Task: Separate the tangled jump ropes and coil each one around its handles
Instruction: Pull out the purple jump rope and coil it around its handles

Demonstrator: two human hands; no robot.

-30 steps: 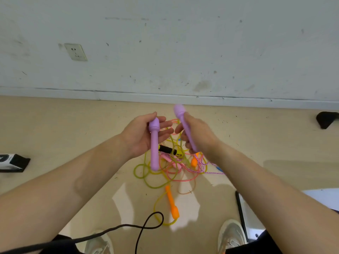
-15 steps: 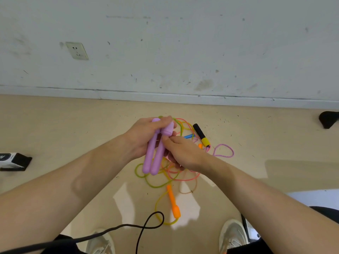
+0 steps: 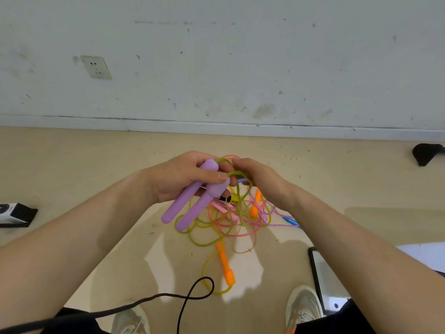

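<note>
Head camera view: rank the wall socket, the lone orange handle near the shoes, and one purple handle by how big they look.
1. Purple handle, longest, though it is held up nearer the camera.
2. Orange handle on the floor.
3. Wall socket, smallest, but farthest away, so true size is unsure.

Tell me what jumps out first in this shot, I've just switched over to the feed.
The left hand grips two purple handles side by side at the centre, while the right hand pinches a green rope beside them. Below them a bright tangle of ropes lies on the floor, with an orange handle nearer the feet.
</note>
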